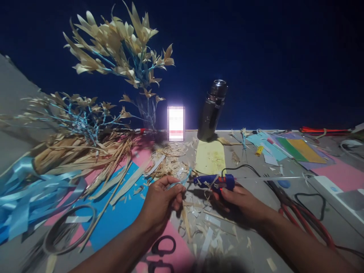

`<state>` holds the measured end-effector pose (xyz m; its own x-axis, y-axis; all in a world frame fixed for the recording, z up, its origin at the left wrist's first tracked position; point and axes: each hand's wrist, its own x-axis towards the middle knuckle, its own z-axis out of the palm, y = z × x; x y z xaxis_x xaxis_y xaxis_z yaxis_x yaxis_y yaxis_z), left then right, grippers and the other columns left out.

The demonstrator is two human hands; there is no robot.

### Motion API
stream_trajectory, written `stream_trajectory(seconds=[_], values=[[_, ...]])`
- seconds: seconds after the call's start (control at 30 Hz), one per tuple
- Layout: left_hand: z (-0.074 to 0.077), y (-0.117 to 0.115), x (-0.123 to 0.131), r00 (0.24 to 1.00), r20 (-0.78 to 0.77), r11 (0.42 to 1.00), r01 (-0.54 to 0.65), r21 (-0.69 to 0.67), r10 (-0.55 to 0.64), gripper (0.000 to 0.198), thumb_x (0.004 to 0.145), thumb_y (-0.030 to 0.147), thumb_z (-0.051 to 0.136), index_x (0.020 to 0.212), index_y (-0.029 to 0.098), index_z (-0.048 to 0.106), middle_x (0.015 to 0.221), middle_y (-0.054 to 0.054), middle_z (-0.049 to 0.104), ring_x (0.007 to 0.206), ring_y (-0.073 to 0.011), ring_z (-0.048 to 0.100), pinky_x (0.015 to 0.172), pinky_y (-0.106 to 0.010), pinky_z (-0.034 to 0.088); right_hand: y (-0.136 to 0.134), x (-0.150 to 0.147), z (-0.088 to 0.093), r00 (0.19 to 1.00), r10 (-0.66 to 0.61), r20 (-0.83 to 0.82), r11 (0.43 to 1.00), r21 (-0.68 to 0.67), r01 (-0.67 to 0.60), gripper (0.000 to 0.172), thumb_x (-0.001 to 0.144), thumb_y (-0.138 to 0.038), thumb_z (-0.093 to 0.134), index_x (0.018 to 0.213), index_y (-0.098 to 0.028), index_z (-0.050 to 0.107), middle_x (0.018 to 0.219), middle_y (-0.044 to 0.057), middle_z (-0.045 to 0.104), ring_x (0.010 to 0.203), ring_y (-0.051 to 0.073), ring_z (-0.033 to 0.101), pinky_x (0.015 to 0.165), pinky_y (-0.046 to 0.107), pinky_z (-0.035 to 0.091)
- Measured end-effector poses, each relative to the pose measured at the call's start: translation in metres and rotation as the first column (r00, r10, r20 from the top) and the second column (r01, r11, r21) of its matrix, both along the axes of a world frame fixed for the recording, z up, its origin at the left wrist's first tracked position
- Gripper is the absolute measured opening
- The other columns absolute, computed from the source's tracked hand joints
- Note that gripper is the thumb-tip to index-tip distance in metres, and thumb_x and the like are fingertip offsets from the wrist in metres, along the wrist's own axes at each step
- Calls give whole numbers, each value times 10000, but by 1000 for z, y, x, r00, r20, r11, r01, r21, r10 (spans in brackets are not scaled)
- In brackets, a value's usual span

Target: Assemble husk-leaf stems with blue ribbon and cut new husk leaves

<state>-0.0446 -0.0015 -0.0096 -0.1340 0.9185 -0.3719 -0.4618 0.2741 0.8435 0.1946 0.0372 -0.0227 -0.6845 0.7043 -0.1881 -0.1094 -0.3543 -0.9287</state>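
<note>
One white rectangle (176, 122) glares in dim surroundings.

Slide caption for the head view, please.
Right hand holds a glue gun, nozzle near the blue strip pinched by the left hand.

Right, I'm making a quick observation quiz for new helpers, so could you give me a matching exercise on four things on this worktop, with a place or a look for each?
Column one:
1. Flask
2. Ribbon heap
3. Glue gun
4. Scissors on the right

Column two:
A. In the right hand
B. Red-handled
C. At the far end of the yellow card
D. At the left edge of the view

Right pairs: 1-C, 2-D, 3-A, 4-B
</note>
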Motion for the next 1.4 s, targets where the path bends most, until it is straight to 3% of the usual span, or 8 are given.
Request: stream_trajectory(seconds=[0.53, 0.73, 0.9, 1.03, 1.17, 1.23, 1.3, 1.4], values=[[7, -3, 1, 1000, 2, 1000, 1, -29, -1, 318, 591, 244, 849, 741, 162, 580, 483, 4, 655, 319, -57, 457, 377, -162, 305, -1, 0, -2, 990, -1, -139, 998, -61, -8, 467, 880, -604, 686, 837, -150, 583, 614, -30, 452, 521, 99, 374, 490, 242, 247], [7, -2, 0, 999, 48, 999, -3, -43, 5, 355, 574, 235, 869, 761, 164, 576, 526, -1, 679, 331, -57, 465, 370, -162, 313, -1, 3, -10, 999, 33, -2, 999, 36, -33, 452, 933, -582, 632, 853, -138, 600, 634, -6, 483, 568, 115, 387, 532, 262, 261], [4, -1, 0, 999, 48, 998, 16, -56, -13, 334, 578, 231, 864, 737, 151, 581, 517, -16, 673, 325, -55, 465, 359, -154, 309, -2, 3, -9, 996, 55, -74, 998, 10, -55, 475, 903, -620, 644, 858, -151, 589, 618, -18, 461, 552, 118, 396, 524, 261, 284], [4, -2, 1, 995, 98, 997, 8, -76, 0, 336, 569, 187, 862, 745, 154, 578, 558, -29, 690, 352, -54, 473, 353, -147, 328, -2, 5, -8, 1000, 25, 2, 1000, 17, -25, 470, 904, -594, 663, 826, -133, 616, 638, 2, 486, 581, 118, 407, 527, 253, 284], [5, -2, -1, 990, 137, 996, -3, -90, 15, 330, 570, 143, 862, 742, 155, 581, 573, -18, 680, 382, -52, 481, 355, -136, 352, 0, 10, 1, 986, -39, 161, 987, 162, 13, 436, 912, -561, 666, 917, -126, 684, 747, 54, 583, 666, 156, 501, 591, 277, 354], [5, -1, -2, 990, 144, 997, 6, -79, 6, 316, 588, 142, 860, 738, 154, 582, 555, -8, 663, 377, -49, 472, 351, -132, 353, 3, 12, 12, 952, -92, 292, 911, 411, -38, 381, 958, -517, 603, 963, -148, 702, 806, 70, 623, 700, 176, 538, 621, 293, 388], [5, 0, -4, 990, 144, 998, -1, -70, 11, 309, 599, 142, 860, 743, 152, 587, 559, -12, 665, 382, -51, 476, 349, -129, 354, 8, 16, 26, 885, -189, 426, 748, 646, -152, 297, 980, -441, 563, 941, -185, 708, 800, 60, 637, 700, 183, 551, 635, 299, 401], [3, 1, -6, 991, 134, 997, -18, -71, 27, 309, 602, 133, 862, 761, 148, 597, 591, -26, 688, 393, -53, 491, 351, -126, 368, 21, 35, 50, 740, -384, 552, 557, 778, -291, 152, 928, -323, 582, 876, -219, 679, 810, 53, 648, 723, 203, 571, 660, 305, 416]])
